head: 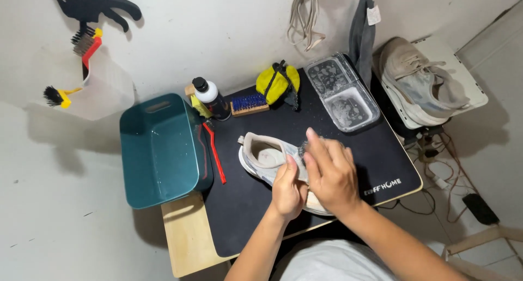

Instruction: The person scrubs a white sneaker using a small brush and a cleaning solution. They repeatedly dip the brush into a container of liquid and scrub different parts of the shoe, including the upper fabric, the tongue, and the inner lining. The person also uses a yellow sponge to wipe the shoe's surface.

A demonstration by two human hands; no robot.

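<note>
Item: pale grey-and-white mesh sneaker (261, 156), lying on the black desk mat (376, 150) at table centre; judged light, soft-sided, stiffer at the sole, best gripped there. Left hand (287, 192) clasps its midsection; right hand (331, 174) presses fingers curled on the upper. Teal plastic tub (158, 150): seemingly empty. Clear two-compartment tray (342, 91): foamy water.

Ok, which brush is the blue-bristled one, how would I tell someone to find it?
Start at the black rectangular mat covering the small wooden table, and look along its far edge by the wall. There, between the black bottle with a white collar and the yellow pouch, lies the wooden-backed brush with blue bristles. It is the only blue-bristled one; the slim brush nearby has a red handle.
</note>
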